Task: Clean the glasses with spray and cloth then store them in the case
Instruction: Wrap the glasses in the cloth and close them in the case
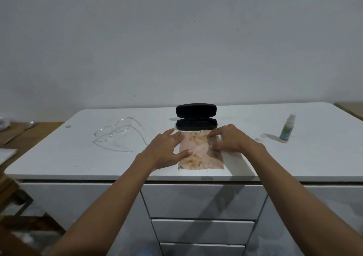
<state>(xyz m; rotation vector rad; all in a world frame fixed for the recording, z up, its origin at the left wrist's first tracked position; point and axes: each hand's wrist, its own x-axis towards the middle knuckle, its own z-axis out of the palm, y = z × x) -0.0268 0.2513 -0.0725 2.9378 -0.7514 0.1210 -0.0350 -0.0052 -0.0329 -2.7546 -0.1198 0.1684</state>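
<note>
Both my hands lie on the pink cloth (196, 151), which is spread flat on the white cabinet top (59, 157), its longer side running away from me toward the case. My left hand (167, 147) rests on the cloth's left edge, fingers straight and spread, thumb lying across the fabric. My right hand (229, 139) presses the right side; its fingertips bend down onto the fabric, and I cannot tell whether they pinch it.

Just beyond my fingertips the black case (196, 118) stands open, long axis left to right, lid upright. The clear glasses (117, 135) lie well left of my left hand, arms unfolded, pointing toward me. The spray bottle (287, 128) stands upright well right of my right hand, its cap (262, 136) beside it.
</note>
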